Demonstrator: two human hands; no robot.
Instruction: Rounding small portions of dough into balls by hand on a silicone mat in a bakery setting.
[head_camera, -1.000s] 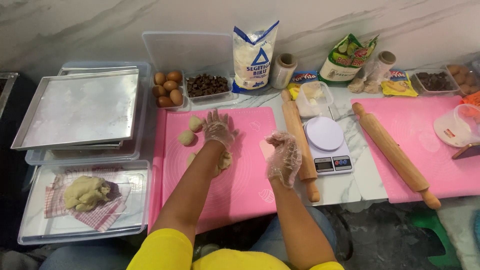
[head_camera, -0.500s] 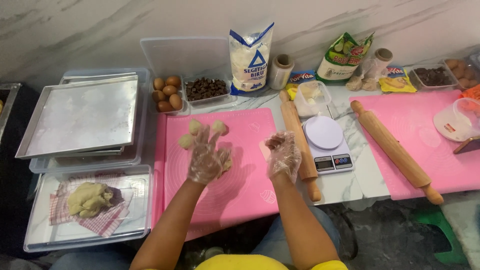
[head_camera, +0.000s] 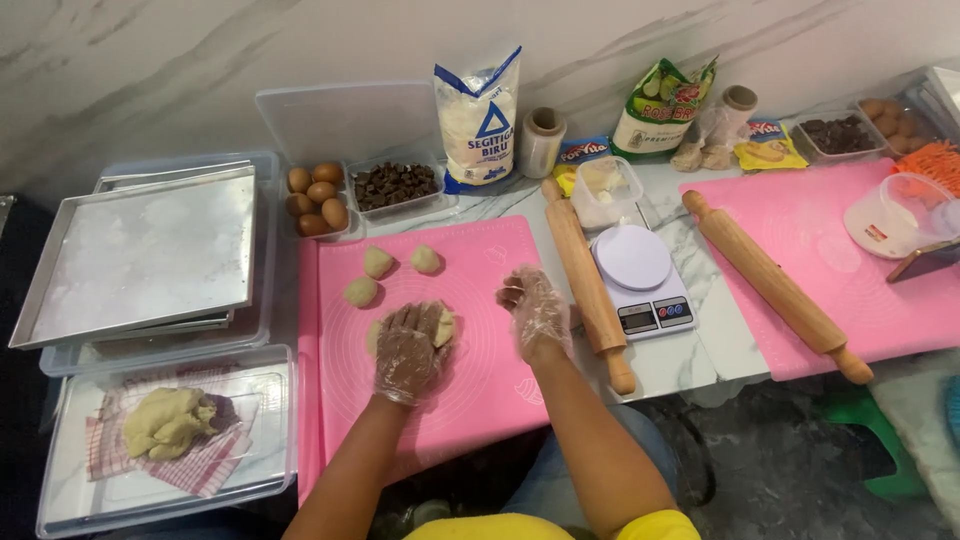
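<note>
Both hands wear thin clear gloves. Since a second ago the left hand (head_camera: 410, 345) has come back from the far end of the pink mat (head_camera: 470, 400), where it was beside the small dough balls, and now lies flat, fingers spread wide, palm down on a piece of dough (head_camera: 445, 327) that shows only at its edges. Judging by that, the pressing of this piece is under way and three dough balls (head_camera: 378, 262) are already shaped, lying just beyond the left hand's fingertips.

The right hand (head_camera: 537, 310) hovers just right of the left, fingers loosely curled and half open, holding nothing that can be made out. A wooden rolling pin (head_camera: 586, 282) lies just to its right, with a white kitchen scale (head_camera: 640, 275) past that. Left of the left hand, a clear tray holds a lump of dough (head_camera: 165, 420) on a checked cloth.
</note>
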